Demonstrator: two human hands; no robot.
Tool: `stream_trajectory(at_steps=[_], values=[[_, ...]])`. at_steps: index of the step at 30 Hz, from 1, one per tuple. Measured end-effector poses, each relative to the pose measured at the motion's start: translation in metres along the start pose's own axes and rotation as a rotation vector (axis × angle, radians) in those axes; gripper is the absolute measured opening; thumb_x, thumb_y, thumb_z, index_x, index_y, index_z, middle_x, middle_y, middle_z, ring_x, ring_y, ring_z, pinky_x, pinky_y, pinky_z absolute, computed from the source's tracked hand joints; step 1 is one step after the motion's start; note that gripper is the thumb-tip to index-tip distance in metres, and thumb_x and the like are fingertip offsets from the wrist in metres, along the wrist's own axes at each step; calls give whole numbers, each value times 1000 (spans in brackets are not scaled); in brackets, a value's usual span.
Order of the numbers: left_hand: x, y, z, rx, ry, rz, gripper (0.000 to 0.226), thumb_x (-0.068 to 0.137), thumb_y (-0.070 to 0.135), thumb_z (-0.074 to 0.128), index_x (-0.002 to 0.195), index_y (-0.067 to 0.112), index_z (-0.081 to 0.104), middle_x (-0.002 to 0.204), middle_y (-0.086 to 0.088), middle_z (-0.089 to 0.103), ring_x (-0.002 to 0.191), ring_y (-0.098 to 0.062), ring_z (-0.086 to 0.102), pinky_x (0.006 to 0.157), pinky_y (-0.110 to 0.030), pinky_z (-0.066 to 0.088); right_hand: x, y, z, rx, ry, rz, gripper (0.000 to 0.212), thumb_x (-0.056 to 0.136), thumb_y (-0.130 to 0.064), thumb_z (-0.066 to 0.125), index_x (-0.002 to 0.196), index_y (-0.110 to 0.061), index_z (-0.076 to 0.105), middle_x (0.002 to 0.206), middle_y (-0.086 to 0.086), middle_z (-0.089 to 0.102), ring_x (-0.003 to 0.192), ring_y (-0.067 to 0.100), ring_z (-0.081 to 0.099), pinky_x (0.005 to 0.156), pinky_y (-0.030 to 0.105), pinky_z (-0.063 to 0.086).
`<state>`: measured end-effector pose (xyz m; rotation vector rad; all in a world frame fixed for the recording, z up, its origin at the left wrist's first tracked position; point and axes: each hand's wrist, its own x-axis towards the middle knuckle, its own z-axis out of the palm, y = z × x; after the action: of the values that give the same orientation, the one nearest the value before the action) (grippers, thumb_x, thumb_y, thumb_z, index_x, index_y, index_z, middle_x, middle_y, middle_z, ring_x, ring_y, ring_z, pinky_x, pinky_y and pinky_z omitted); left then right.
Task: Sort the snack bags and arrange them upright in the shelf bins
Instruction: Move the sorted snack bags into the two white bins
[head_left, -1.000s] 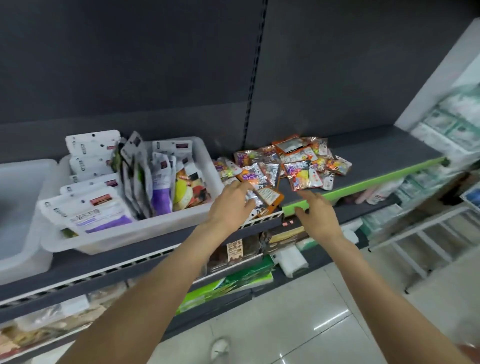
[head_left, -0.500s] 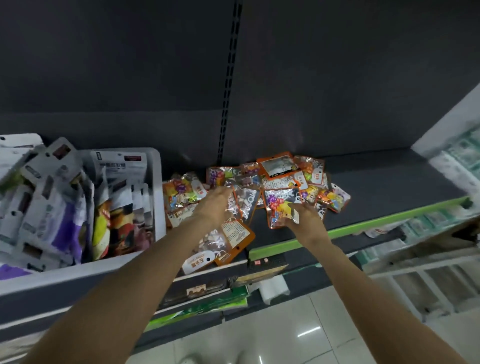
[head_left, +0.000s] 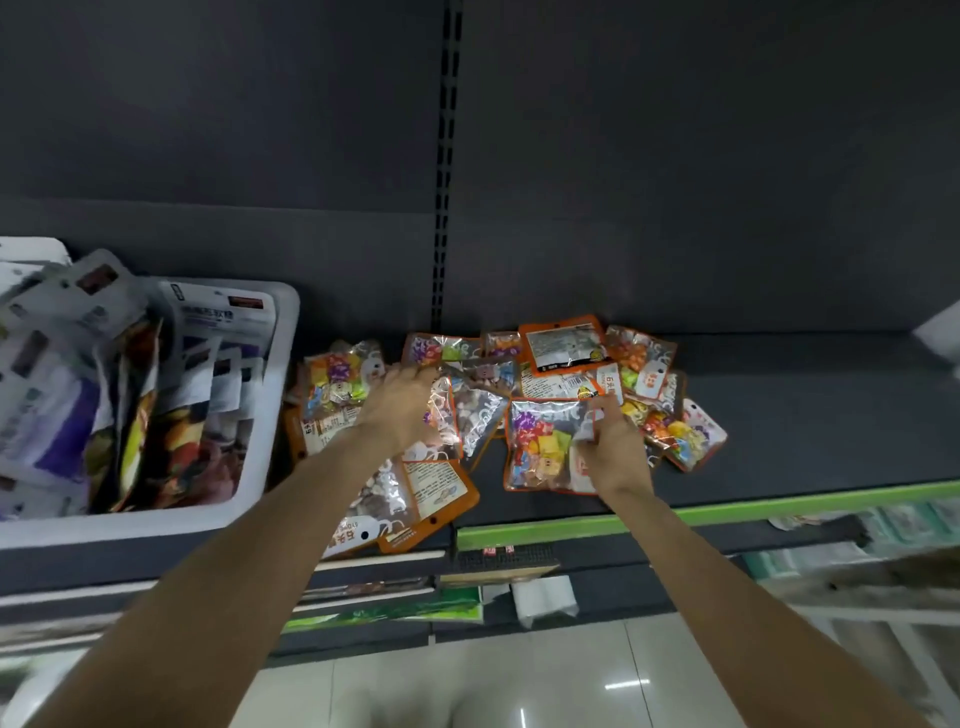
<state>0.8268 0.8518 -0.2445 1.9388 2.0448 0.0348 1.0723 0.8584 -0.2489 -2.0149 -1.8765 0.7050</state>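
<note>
Head view: since half a second earlier, both hands had pushed deeper into the snack bags heaped mid-shelf, behind its front edge. Left hand lay on clear pouches, fingers' grip unclear. Right hand pinched a colourful candy bag. Sorting step; next, lift it toward the white bin at the shelf's left end.

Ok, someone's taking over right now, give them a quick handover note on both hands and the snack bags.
Left hand rests on the loose pile of orange-edged candy bags on the dark shelf.
Right hand grips one clear candy bag at the pile's front.
White bin at left already holds upright white and purple pouches.
Left: the whole candy pile still lies flat, unsorted.
</note>
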Motion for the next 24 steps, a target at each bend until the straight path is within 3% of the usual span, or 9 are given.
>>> stream_trajectory(at_steps=[3,5,8,12,19,24], values=[[-5,7,-10,-189,97,-14,70,75,24,78,135,12,42,133,-8,50,124,-25,42,103,-34,35,4,-4,-15,137,-7,1,37,90,-1,58,125,-5,47,104,16,67,96,29,62,70,27,44],[-9,13,-20,-332,144,-31,60,76,22,78,127,11,49,121,-8,56,111,-23,50,90,-31,41,4,-10,-23,150,-4,-43,25,90,-4,59,115,-3,60,106,12,68,99,26,62,75,24,42],[-18,19,-34,-437,171,-12,47,75,24,79,113,8,57,99,-3,59,94,-23,57,75,-29,44,2,-22,-34,169,44,-157,15,87,2,60,96,-5,70,89,4,67,91,20,63,73,21,45],[-38,25,-51,-645,288,-46,33,75,30,78,95,10,62,85,-10,67,78,-27,63,70,-40,53,-8,-49,-51,211,65,-290,14,89,-3,61,96,-8,71,89,0,67,84,12,61,76,25,51],[-90,6,-79,-651,416,59,6,95,18,54,95,17,61,90,1,63,82,-10,58,74,-22,42,-31,-103,-56,277,87,-449,12,88,-9,63,95,-13,72,86,-5,65,82,12,63,73,28,52],[-149,-34,-108,-572,592,-33,9,87,12,63,84,20,60,71,-1,64,64,-20,58,62,-32,44,-65,-153,-45,278,79,-569,13,88,-10,64,96,-16,72,89,-7,67,83,8,61,75,23,48]])
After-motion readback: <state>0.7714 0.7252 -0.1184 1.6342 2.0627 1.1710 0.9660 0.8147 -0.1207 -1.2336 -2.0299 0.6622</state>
